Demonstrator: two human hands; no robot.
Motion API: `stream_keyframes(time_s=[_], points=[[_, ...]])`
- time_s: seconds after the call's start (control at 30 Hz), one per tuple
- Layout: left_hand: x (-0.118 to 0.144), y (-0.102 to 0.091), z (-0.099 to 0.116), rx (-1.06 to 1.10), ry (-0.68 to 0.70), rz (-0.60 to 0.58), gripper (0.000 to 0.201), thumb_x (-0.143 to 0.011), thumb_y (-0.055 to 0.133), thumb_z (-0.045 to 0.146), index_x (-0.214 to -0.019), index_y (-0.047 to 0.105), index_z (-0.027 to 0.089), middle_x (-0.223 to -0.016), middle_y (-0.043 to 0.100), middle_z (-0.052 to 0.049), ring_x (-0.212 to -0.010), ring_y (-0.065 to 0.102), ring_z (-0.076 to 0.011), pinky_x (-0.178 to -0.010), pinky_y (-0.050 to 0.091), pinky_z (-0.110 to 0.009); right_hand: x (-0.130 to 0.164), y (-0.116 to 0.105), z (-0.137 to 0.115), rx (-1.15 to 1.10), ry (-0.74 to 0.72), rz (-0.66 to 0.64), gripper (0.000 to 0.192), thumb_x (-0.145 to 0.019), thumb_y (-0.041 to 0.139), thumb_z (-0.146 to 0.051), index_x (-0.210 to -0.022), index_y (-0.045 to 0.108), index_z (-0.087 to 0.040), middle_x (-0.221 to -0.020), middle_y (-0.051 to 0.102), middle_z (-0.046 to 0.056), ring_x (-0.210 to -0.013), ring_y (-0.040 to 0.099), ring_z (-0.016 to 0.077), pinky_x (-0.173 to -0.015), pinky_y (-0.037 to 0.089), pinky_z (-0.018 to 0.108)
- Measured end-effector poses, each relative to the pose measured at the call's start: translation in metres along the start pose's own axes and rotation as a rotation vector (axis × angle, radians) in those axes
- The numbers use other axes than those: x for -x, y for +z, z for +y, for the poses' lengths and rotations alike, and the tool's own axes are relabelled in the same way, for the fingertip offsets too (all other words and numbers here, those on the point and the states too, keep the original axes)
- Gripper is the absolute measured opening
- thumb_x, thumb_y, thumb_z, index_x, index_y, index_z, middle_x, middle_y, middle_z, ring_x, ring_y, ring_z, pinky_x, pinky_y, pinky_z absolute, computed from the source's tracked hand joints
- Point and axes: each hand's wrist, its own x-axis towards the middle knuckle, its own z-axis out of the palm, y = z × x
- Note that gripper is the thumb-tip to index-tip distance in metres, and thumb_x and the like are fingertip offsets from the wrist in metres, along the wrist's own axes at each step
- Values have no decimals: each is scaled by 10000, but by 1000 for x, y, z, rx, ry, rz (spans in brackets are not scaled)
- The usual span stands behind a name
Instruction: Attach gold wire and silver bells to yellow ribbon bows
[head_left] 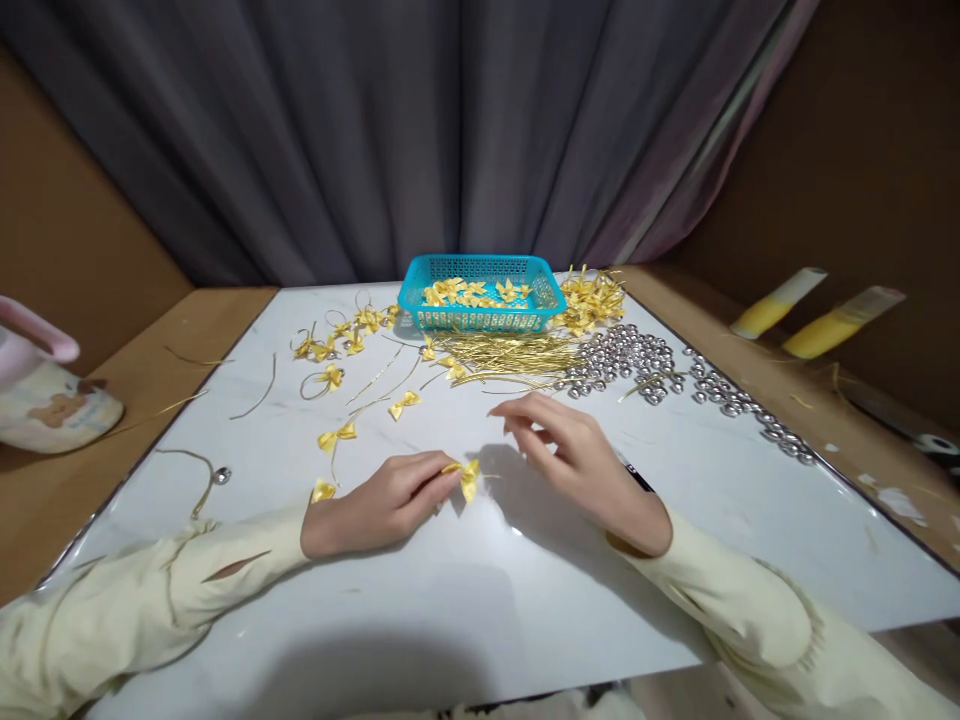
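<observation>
1. Cream sleeves [150, 590] lie closest to the camera, both forearms resting on the white counter [465, 600].
2. Left hand [375, 505]: its grip is closed on a small gold ribbon bow [468, 478], pinched at the fingertips, with the bow just above the counter between the two hands.
3. Right hand [574, 450]: the fingers are loosely curled and hold nothing; they hover just beside the bow without touching it.
4. Judged from this pose, the bow handles best when pinched at its knot so the loops stay flat, with the free hand working close in and both wrists kept on the counter for steadiness.
5. Counts: one bow in hand; about four loose bows [405, 403] lie singly on the counter beyond the left hand, and a further cluster near the basket is too tangled to count.
6. One turquoise basket [480, 315] sits at the far edge with more bows inside, number unclear.
7. One bundle of gold wires [510, 355] lies in front of the basket.
8. Silver bells [622, 360] form a heap and a trailing line to the right, too many to count.
9. Two yellow-and-white rolls [817, 315] lie off the counter at far right.
</observation>
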Motion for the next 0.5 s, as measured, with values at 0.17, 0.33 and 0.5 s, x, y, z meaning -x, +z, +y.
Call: stream_keyframes(time_s=[0.17,0.33,0.5], points=[[1,2,-3,-20,39,9,223,-961,327,234,-821,489,172,-720,501,7,-637,472,-112,-634,371,-217,5,9,-5,61,-67,-231,197,-870,556,-316,-964,562,-143,-843,544,48,-653,525,125,-588,437,242],[0,2,-3,-32,12,30,253,-957,340,234,-745,463,171,-677,473,21,-597,439,-105,-602,356,-214,11,17,3,194,-103,-345,182,-908,496,-324,-938,532,-148,-890,530,61,-646,533,135,-575,416,243],[-2,2,-3,-34,13,20,240,-954,343,239,-788,501,168,-693,505,13,-618,471,-111,-619,373,-215,12,18,7,112,-182,-317,169,-922,402,-148,-857,558,-157,-805,522,46,-666,527,134,-595,394,227]])
